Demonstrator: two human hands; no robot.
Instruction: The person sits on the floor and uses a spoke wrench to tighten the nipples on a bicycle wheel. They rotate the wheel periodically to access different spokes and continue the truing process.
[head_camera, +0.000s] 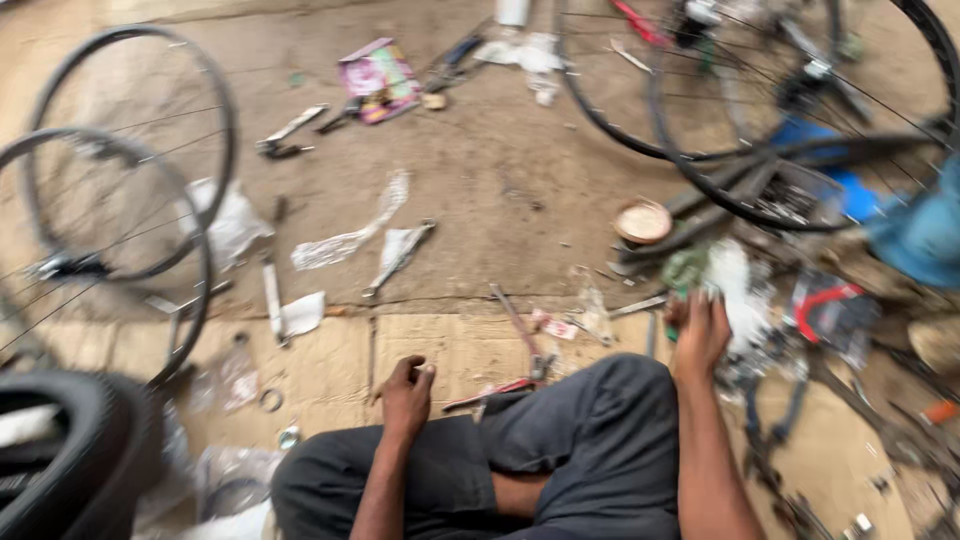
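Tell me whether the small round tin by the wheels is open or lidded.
Open: the round tin sits upright on the ground with no lid, its pale inside showing. Contents: cannot tell, blurred.

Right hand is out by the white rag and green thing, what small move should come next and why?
Probably lower the right hand a little onto the white rag: its fingers are spread, nothing shows in them, and they sit at the rag's edge. The left hand rests loosely curled near the knee.

Two hands, four bicycle wheels, one tyre.
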